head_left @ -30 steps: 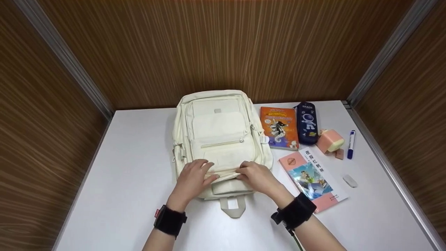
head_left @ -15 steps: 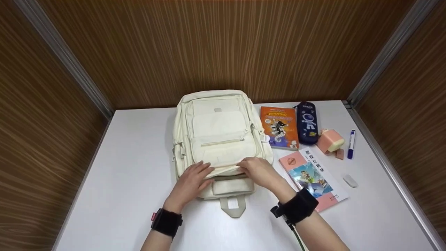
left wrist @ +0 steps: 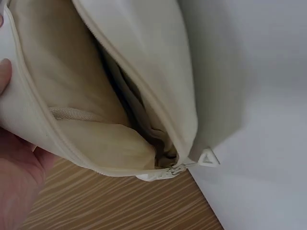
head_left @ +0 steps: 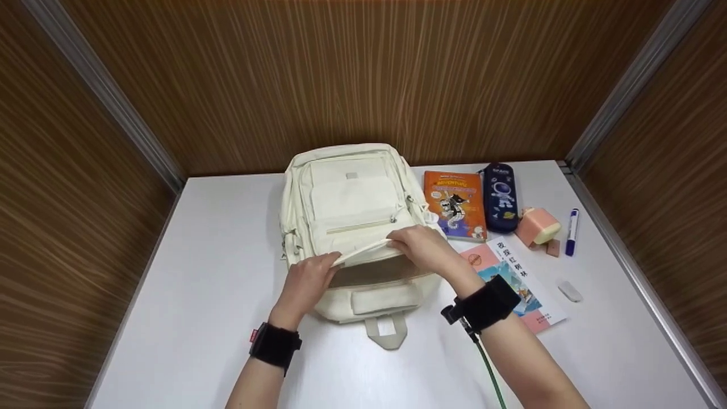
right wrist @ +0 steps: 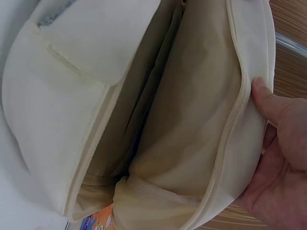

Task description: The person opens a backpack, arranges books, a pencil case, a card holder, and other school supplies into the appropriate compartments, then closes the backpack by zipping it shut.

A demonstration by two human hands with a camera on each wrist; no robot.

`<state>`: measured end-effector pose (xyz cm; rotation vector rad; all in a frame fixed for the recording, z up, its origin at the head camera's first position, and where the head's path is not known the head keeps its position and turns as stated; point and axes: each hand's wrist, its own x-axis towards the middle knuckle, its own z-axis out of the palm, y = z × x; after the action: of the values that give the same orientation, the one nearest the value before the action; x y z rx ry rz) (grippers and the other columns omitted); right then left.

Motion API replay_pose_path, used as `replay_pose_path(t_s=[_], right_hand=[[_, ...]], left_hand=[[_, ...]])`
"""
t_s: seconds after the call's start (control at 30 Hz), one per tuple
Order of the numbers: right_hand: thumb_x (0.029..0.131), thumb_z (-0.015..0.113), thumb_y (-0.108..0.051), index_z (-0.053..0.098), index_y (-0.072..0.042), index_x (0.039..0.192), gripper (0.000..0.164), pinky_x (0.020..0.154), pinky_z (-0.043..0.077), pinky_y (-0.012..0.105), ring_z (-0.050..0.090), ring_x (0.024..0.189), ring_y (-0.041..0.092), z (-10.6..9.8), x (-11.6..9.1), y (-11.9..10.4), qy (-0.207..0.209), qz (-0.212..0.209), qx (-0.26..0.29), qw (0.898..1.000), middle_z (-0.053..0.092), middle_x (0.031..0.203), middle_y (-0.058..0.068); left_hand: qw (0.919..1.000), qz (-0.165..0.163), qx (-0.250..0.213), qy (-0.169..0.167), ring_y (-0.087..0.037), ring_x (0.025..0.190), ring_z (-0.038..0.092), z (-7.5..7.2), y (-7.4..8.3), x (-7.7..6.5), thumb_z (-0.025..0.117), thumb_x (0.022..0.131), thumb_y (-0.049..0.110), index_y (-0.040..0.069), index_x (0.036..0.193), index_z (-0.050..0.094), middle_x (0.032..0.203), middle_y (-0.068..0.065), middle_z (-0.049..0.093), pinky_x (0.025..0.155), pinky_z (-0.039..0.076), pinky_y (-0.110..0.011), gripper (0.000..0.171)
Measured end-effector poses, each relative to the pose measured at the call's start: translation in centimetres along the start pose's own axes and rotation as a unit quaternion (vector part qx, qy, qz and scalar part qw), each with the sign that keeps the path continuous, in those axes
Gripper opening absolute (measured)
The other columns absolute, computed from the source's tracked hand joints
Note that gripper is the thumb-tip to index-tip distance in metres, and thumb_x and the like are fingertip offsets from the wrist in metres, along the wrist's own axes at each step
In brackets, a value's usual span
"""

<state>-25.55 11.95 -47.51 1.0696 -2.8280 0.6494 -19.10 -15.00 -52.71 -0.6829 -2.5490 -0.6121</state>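
A cream backpack lies front side up on the table, its top handle toward me. With thumb and fingers my left hand grips the left part of the raised opening edge. Further right, my right hand pinches the same edge, its thumb on the outer fabric in the right wrist view. Between the raised flap and the handle side the main compartment gapes, showing beige lining in the left wrist view. The bottom of the compartment is in shadow.
Right of the backpack lie an orange book, a dark blue astronaut pencil case, and a pink-and-yellow block-shaped thing. A marker, a small white piece and a pink-and-white book lie nearby. Wood-patterned panels enclose the table.
Both hands have lifted the flap up and away from me, the right hand higher. The compartment has gone from nearly flat to wide open. The left fingers now curl over the edge.
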Motion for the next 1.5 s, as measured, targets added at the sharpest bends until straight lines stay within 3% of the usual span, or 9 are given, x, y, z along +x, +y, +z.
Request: replay_pose_path(t_s=[0.27, 0.47, 0.7, 0.87, 0.97, 1.1, 1.23, 1.4, 1.5], right_hand=[[0.1, 0.06, -0.023, 0.071, -0.013, 0.094, 0.016, 0.077, 0.05, 0.042, 0.067, 0.086, 0.023, -1.0, 1.8, 0.4, 0.015, 0.02, 0.02, 0.999, 0.069, 0.086, 0.001], [0.099, 0.06, -0.023, 0.072, -0.011, 0.097, 0.017, 0.081, 0.048, 0.042, 0.065, 0.091, 0.024, -1.2, 2.4, 0.8, 0.004, 0.032, 0.052, 0.998, 0.07, 0.091, 0.003], [0.101, 0.057, -0.025, 0.064, 0.0, 0.124, 0.034, 0.096, 0.044, 0.047, 0.061, 0.111, 0.033, -2.1, 1.1, 2.7, 0.01, 0.069, 0.145, 0.987, 0.065, 0.12, 0.017], [0.106, 0.044, -0.03, 0.043, 0.003, 0.143, 0.049, 0.106, 0.032, 0.054, 0.044, 0.129, 0.043, -2.4, -1.4, 5.2, 0.03, 0.165, 0.112, 0.979, 0.046, 0.14, 0.029], [0.104, 0.047, -0.031, 0.033, -0.002, 0.15, 0.056, 0.105, 0.029, 0.061, 0.035, 0.132, 0.051, -2.2, -3.6, 6.8, -0.012, 0.235, 0.07, 0.969, 0.03, 0.148, 0.033], [0.096, 0.062, -0.025, 0.025, -0.003, 0.153, 0.072, 0.101, 0.026, 0.07, 0.025, 0.131, 0.062, -1.7, -6.7, 9.3, -0.076, 0.287, 0.04, 0.954, 0.015, 0.152, 0.036], [0.087, 0.072, -0.027, 0.016, -0.002, 0.155, 0.091, 0.094, 0.022, 0.079, 0.016, 0.126, 0.073, -1.4, -9.3, 11.4, -0.116, 0.34, 0.024, 0.933, 0.01, 0.149, 0.043], [0.086, 0.074, -0.041, 0.011, -0.003, 0.155, 0.101, 0.082, 0.017, 0.087, 0.012, 0.123, 0.076, -1.4, -11.1, 12.5, -0.154, 0.408, 0.03, 0.899, 0.007, 0.146, 0.048], [0.088, 0.071, -0.046, 0.013, -0.001, 0.154, 0.099, 0.082, 0.022, 0.086, 0.013, 0.127, 0.072, -1.5, -11.5, 12.6, -0.171, 0.416, 0.038, 0.892, 0.01, 0.146, 0.046]], left_hand=[[0.9989, -0.041, 0.016, 0.017, -0.028, 0.062, 0.067, -0.7, 0.5, 1.8, 0.064, 0.095, 0.02, 0.008, 0.1, 0.064, 0.072, -0.007, 0.067, 0.049, 0.05, -0.043, 0.014], [0.9956, -0.079, 0.041, 0.029, -0.032, 0.058, 0.065, -0.8, 0.9, 2.2, 0.065, 0.095, 0.02, 0.006, 0.099, 0.063, 0.072, -0.01, 0.067, 0.045, 0.047, -0.045, 0.015], [0.9922, -0.109, 0.041, 0.045, -0.035, 0.06, 0.065, -1.0, 0.8, 2.2, 0.066, 0.094, 0.017, 0.005, 0.098, 0.063, 0.075, -0.014, 0.068, 0.046, 0.048, -0.047, 0.014], [0.9904, -0.123, 0.045, 0.045, -0.037, 0.062, 0.066, -1.2, 0.7, 2.2, 0.063, 0.096, 0.019, 0.003, 0.102, 0.063, 0.081, -0.016, 0.07, 0.047, 0.049, -0.048, 0.017], [0.9891, -0.127, 0.054, 0.051, -0.037, 0.061, 0.066, -1.2, 0.7, 2.2, 0.063, 0.096, 0.02, 0.002, 0.103, 0.063, 0.083, -0.017, 0.07, 0.046, 0.049, -0.048, 0.019], [0.9859, -0.132, 0.074, 0.073, -0.037, 0.058, 0.065, -1.4, 0.6, 2.3, 0.065, 0.095, 0.019, 0.001, 0.1, 0.061, 0.076, -0.017, 0.068, 0.044, 0.048, -0.048, 0.019], [0.9832, -0.132, 0.085, 0.093, -0.035, 0.053, 0.063, -1.7, 0.5, 2.6, 0.066, 0.094, 0.017, 0.0, 0.098, 0.06, 0.071, -0.016, 0.065, 0.043, 0.046, -0.046, 0.019], [0.9811, -0.132, 0.095, 0.105, -0.034, 0.051, 0.062, -2.4, 0.3, 3.0, 0.066, 0.094, 0.019, 0.0, 0.099, 0.063, 0.069, -0.016, 0.065, 0.043, 0.045, -0.046, 0.02], [0.9804, -0.146, 0.086, 0.1, -0.037, 0.054, 0.063, -2.8, 0.0, 3.5, 0.066, 0.095, 0.02, -0.002, 0.098, 0.064, 0.07, -0.018, 0.066, 0.047, 0.046, -0.048, 0.022]])
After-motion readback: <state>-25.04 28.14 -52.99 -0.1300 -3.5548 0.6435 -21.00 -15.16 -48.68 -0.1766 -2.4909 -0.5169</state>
